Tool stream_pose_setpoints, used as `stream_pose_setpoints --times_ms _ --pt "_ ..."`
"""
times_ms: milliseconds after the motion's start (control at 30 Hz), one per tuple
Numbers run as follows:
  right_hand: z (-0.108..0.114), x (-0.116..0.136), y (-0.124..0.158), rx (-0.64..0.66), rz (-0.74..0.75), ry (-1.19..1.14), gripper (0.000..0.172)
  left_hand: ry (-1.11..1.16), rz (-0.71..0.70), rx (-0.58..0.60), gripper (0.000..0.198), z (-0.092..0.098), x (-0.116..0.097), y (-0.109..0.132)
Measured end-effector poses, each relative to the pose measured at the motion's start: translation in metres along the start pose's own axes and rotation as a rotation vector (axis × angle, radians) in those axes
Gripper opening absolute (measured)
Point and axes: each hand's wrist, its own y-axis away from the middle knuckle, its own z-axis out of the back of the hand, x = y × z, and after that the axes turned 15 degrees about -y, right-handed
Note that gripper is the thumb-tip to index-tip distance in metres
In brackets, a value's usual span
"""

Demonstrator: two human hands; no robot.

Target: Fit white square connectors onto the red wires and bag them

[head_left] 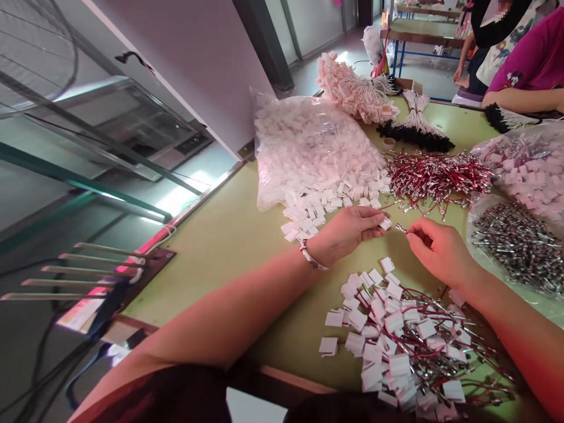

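Between thumb and fingers, my left hand (355,230) pinches a small white plastic connector housing (385,224). Just to its right, my right hand (434,247) is closed on a short wire lead whose metal terminal (400,227) points toward the housing. A small gap separates terminal and housing. Below both hands lies a pile of white housings with red wires (396,329) attached. Loose white housings (308,214) spill out behind my left wrist. Beyond my right hand is a heap of red wires with metal ends (440,176).
A clear bag of white housings (312,141) stands at the back left. On the right are a bag of dark metal-ended parts (520,244) and another bag of white pieces (533,170). Bundled white cables (416,117) lie behind. A person's purple sleeve (529,59) is at the far right.
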Motion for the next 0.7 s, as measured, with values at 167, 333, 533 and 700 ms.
stream_pose_setpoints --times_ms 167,333,533,700 --pt "-0.0033 0.0022 0.0030 0.004 0.094 0.052 0.020 0.078 0.017 0.065 0.011 -0.0018 0.0030 0.0032" --pt "-0.0056 0.0018 0.0046 0.033 0.103 0.075 0.020 0.073 0.013 0.117 0.009 -0.0012 0.0036 0.0048" --pt "-0.0054 0.0009 0.0043 0.048 0.081 0.151 0.021 -0.162 -0.059 0.125 0.010 -0.0041 0.0007 0.0086" --pt "-0.0081 0.0054 0.0044 0.081 0.067 0.207 0.020 -0.321 -0.174 0.157 0.015 -0.0097 0.0035 0.0074"
